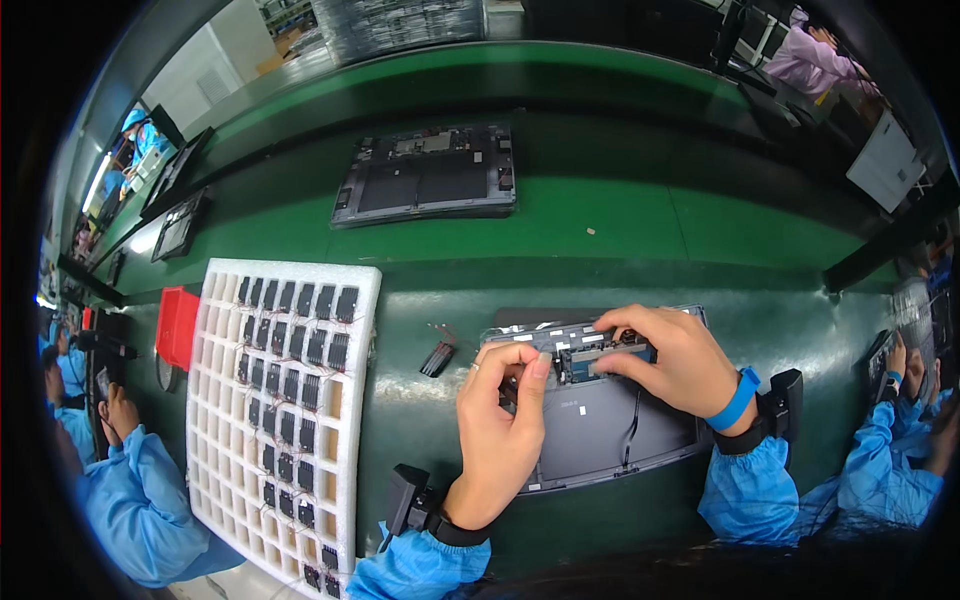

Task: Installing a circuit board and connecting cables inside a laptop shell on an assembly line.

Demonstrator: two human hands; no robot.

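Observation:
A dark grey laptop base (600, 440) lies on the bench before me, its inside facing up. Along its far part runs a blue-and-grey circuit board (580, 370), and a black cable (633, 430) crosses the panel. My left hand (503, 415) is at the far left corner of the base, thumb and forefinger pinched together; whatever is between them is too small to make out. Over the board, my right hand (668, 360) has its thumb and forefinger apart, fingertips at the board, other fingers partly hidden. Left of the base lie small black parts with thin wires (437, 358).
A white foam tray (365, 300) with several rows of small black wired parts stands to the left, beside a red bin (177, 328). Another opened laptop base (430, 180) lies on the far green shelf. Co-workers in blue sleeves (150, 510) sit on both sides.

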